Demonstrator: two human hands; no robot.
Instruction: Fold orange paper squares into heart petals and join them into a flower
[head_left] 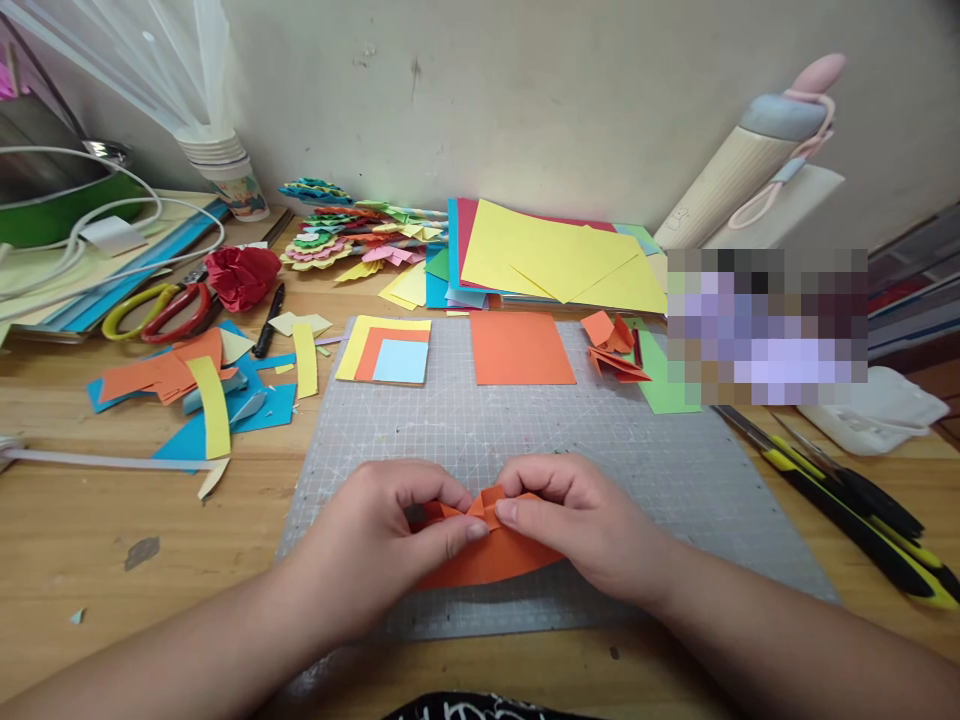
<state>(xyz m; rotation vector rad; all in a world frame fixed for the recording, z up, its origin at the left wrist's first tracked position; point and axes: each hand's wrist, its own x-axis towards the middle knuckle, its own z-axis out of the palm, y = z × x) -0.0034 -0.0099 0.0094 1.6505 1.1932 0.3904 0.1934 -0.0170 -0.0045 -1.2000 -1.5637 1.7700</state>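
Note:
A sheet of orange paper (495,562), partly folded along its upper edge, is held between my two hands above the grey cutting mat (360,600). My left hand (397,525) pinches the folded edge between thumb and fingers. Close beside it, my right hand (574,515) grips the same edge, its thumb pressing near a small raised flap. Some of the folds are hidden behind my fingers. Farther back on the mat lie a flat orange square (523,348), a stack of yellow, orange and blue squares (401,360), and small folded orange pieces (619,355).
Paper scraps (180,375), scissors (169,310) and a black pen (269,320) lie at left. Coloured sheets (555,250) are piled against the wall. On the right are a yellow-black cutter (847,505), a white case (870,410) and a leaning bottle (720,170).

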